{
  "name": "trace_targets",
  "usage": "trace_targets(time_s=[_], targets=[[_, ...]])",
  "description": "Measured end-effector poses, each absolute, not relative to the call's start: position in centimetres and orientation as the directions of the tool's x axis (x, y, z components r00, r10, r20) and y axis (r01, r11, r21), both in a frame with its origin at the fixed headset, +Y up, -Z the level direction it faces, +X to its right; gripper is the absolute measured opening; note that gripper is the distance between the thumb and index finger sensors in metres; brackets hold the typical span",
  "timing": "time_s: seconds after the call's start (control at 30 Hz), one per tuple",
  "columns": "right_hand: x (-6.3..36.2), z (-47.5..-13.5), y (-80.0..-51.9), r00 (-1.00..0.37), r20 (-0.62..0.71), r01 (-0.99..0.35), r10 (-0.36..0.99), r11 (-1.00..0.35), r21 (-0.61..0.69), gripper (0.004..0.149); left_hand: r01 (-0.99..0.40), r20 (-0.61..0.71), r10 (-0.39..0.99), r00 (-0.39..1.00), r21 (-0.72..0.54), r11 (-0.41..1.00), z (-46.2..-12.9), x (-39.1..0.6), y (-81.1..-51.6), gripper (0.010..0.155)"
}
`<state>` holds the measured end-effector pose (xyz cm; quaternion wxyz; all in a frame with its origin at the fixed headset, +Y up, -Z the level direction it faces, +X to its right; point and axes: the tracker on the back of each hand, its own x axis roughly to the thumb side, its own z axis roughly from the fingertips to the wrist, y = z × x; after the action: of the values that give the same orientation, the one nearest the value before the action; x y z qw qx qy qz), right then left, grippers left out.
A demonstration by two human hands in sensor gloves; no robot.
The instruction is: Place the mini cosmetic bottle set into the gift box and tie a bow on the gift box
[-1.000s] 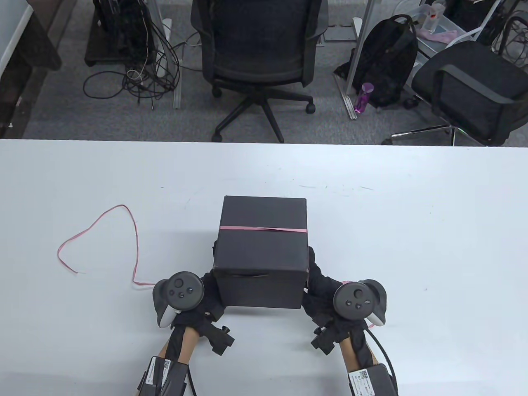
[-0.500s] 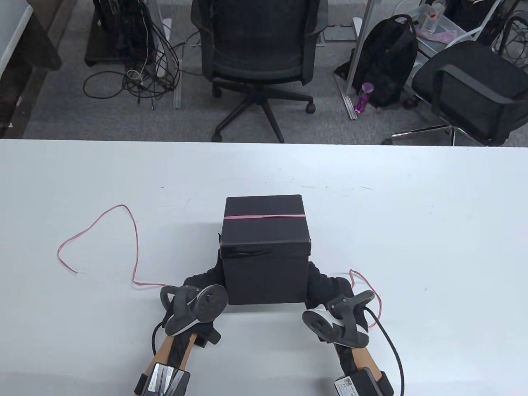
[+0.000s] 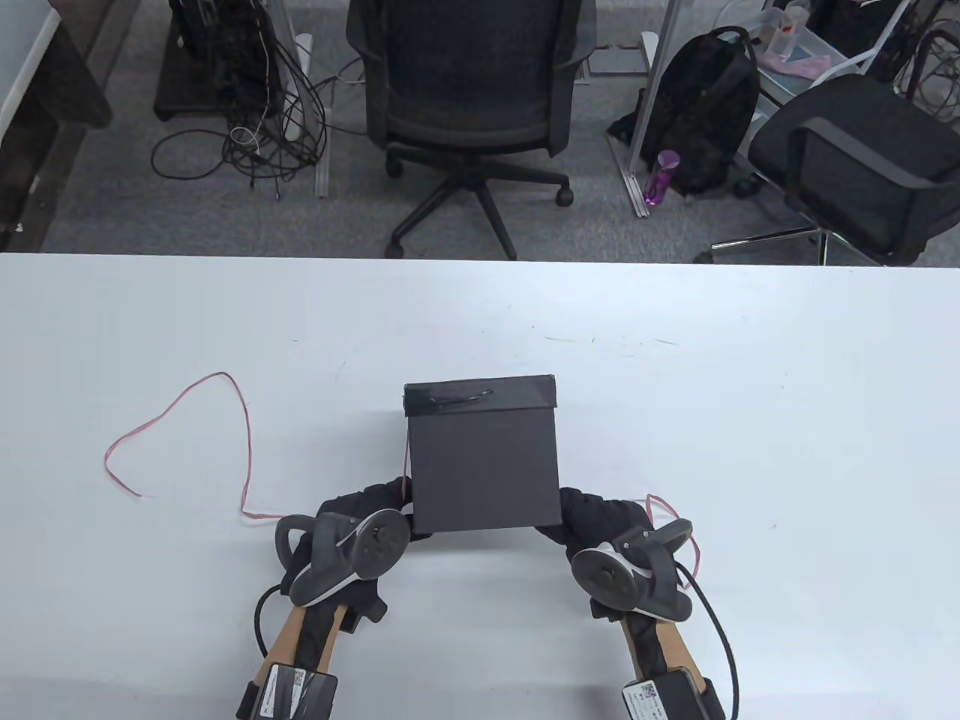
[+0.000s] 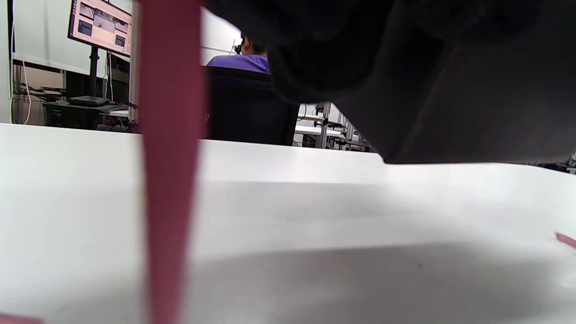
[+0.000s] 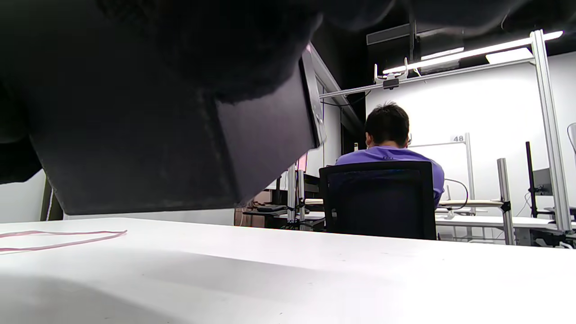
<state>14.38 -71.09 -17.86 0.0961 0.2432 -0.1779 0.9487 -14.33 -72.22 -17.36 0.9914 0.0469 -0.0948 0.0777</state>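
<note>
While we hold the black gift box tipped off the worktop, lid end facing away, our left hand grips its left side & our right hand its right side, fingers curled under; pink ribbon trails over the worktop at left; bottle set not visible.

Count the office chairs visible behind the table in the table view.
2. One black office chair stands straight behind the table's far edge at centre; another chair stands at far right. Others may be out of frame.
</note>
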Motion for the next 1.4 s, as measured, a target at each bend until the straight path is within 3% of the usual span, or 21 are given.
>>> trace_targets(time_s=[0.17,0.33,0.43,0.53,0.7,0.9,1.1,1.23,1.4], targets=[[15.0,-17.9,-70.7,-0.840,0.505,-0.377,0.198,-0.883,-0.280,0.054,-0.245,0.249,0.204,0.947,0.146,0.958,-17.0,-14.4,-71.6,0.064],[15.1,-17.7,-69.9,-0.779,0.534,-0.513,0.330,-0.825,-0.238,0.055,-0.412,0.309,0.325,0.894,0.282,0.866,-16.1,-14.6,-70.1,0.056],[15.3,-17.4,-69.0,-0.759,0.533,-0.568,0.374,-0.781,-0.260,0.056,-0.415,0.335,0.312,0.889,0.305,0.857,-15.5,-14.5,-69.1,0.053],[15.8,-17.2,-68.4,-0.741,0.528,-0.609,0.415,-0.746,-0.269,0.057,-0.488,0.376,0.374,0.848,0.276,0.828,-15.3,-14.5,-68.6,0.053],[16.3,-17.4,-68.5,-0.618,0.477,-0.765,0.624,-0.617,-0.185,0.054,-0.582,0.350,0.500,0.792,0.182,0.793,-15.4,-14.7,-68.2,0.053],[16.0,-18.3,-70.0,-0.599,0.374,-0.757,0.708,-0.653,0.022,0.049,-0.573,0.158,0.580,0.799,-0.094,0.814,-16.5,-15.1,-69.0,0.054],[15.2,-18.7,-70.6,-0.643,0.343,-0.690,0.685,-0.712,0.131,0.048,-0.522,0.051,0.565,0.824,-0.320,0.790,-17.0,-15.6,-69.2,0.055],[15.4,-18.7,-70.5,-0.641,0.321,-0.704,0.698,-0.700,0.117,0.048,-0.563,0.010,0.608,0.794,-0.366,0.741,-17.1,-16.7,-68.6,0.052],[17.1,-18.8,-69.6,-0.613,0.278,-0.768,0.739,-0.640,0.008,0.049,-0.619,-0.080,0.620,0.781,-0.239,0.748,-16.9,-20.0,-67.5,0.049]])
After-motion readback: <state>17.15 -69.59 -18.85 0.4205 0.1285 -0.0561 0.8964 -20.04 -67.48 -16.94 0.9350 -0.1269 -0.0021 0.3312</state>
